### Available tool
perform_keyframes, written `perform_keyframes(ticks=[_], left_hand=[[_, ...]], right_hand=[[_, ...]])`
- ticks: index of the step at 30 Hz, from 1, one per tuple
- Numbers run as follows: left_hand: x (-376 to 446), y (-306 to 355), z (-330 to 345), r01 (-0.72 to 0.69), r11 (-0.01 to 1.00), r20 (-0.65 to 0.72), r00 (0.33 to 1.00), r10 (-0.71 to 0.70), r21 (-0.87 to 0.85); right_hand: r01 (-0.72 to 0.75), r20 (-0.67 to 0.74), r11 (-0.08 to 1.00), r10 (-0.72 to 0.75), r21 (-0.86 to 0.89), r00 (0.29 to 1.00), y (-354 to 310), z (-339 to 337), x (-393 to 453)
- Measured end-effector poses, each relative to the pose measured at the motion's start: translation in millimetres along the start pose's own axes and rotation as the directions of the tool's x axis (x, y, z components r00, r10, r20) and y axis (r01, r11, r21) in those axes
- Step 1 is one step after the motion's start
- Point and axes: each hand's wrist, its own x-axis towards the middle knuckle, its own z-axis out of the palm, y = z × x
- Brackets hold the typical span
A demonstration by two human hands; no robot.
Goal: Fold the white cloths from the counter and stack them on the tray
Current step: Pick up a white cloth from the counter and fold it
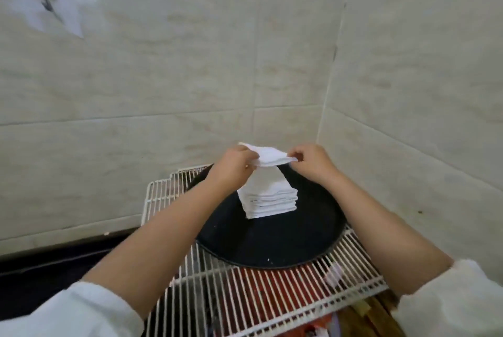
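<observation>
A folded white cloth is held flat in the air just above a stack of folded white cloths. My left hand pinches its left edge and my right hand pinches its right edge. The stack stands upright on a round black tray, towards the tray's far side. Both forearms reach in from below, with white sleeves at the frame's bottom corners.
The tray rests on a white wire rack set in a tiled wall corner. Red and brown items show through the rack's bars. A dark counter strip runs to the left. A small white tag lies on the rack.
</observation>
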Motion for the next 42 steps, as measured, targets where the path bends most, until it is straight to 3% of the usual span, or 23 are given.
perform_keyframes(ticks=[4,9,13,18,22,25,30,34,37,42], left_hand=[[-23.1,-0.9,39.2,0.04,0.996,0.161,0.986,-0.053,0.082],[-30.5,5.7,41.9,0.035,0.992,0.139,0.989,-0.052,0.124],[-40.9,14.6,30.0,0.103,0.981,0.156,0.979,-0.129,0.162],[-93.9,1.8,-19.1,0.223,0.939,0.013,0.972,-0.235,0.262],[-192.3,-40.9,-79.1,0.405,0.852,-0.059,0.91,-0.41,0.333],[-300.7,-85.2,-128.1,0.557,0.725,-0.163,0.825,-0.542,0.405],[-464.7,-137.1,-197.3,0.766,0.482,-0.325,0.626,-0.709,0.425],[-596.5,-168.6,-249.3,0.88,0.295,-0.416,0.443,-0.794,0.373],[-686.5,-195.2,-273.2,0.93,0.15,-0.459,0.301,-0.836,0.336],[-795.3,-255.5,-302.9,0.954,0.007,-0.482,0.158,-0.862,0.3]], right_hand=[[0.053,0.235,0.998,-0.041,-0.043,0.971,37.7,31.8,-4.7],[0.11,0.249,0.993,-0.099,-0.031,0.963,49.2,32.3,-10.3],[0.117,0.32,0.976,-0.054,-0.182,0.946,40.0,24.7,-15.1],[0.148,0.215,0.922,-0.072,-0.358,0.974,-33.8,32.6,-41.4],[0.378,0.234,0.903,-0.329,-0.204,0.915,-142.6,75.8,-91.3],[0.528,0.28,0.846,-0.491,-0.074,0.825,-245.5,117.6,-150.5],[0.667,0.339,0.734,-0.665,0.129,0.666,-392.3,180.2,-244.0],[0.761,0.377,0.597,-0.786,0.254,0.49,-498.8,230.2,-325.7],[0.806,0.41,0.501,-0.838,0.316,0.36,-569.2,272.7,-378.9],[0.828,0.434,0.411,-0.87,0.381,0.233,-670.0,352.3,-432.7]])
